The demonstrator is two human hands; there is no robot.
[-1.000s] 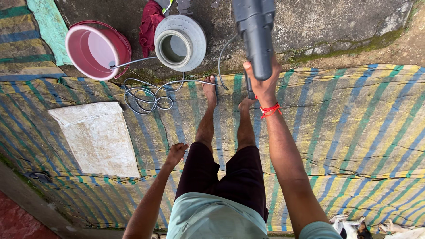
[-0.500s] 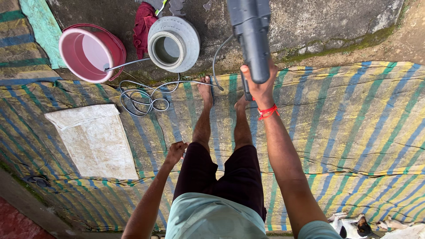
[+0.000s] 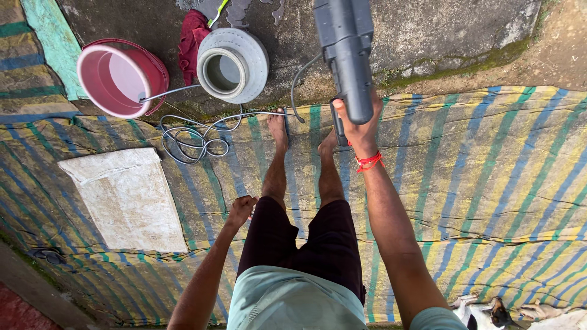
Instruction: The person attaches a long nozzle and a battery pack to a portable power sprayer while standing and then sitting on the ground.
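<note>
Looking down: head camera view over a standing, barefoot person in dark shorts and a pale green shirt, on a striped tarpaulin [image 3: 489, 183] of blue, yellow and green.
Right hand: the right hand [image 3: 359, 125] is closed around the grip of a dark grey spray gun [image 3: 347, 55], held out in front at arm's length; a red thread is tied at the wrist.
Spray gun: its thick barrel rises toward the camera and is cut off by the top edge of the picture, above the tarpaulin's far edge.
Left hand: the left hand [image 3: 242, 209] is curled into a loose fist beside the left thigh, holding nothing that can be seen.
Hose: a thin grey hose [image 3: 189, 137] lies coiled on the tarpaulin just left of the feet, one end running into a pink bucket [image 3: 116, 76].
Beyond the feet: a grey ring-shaped container [image 3: 232, 64] stands on wet concrete beside the bucket, a red cloth [image 3: 191, 40] between and behind them.
Left side: a white flat sack [image 3: 125, 198] lies on the tarpaulin.
</note>
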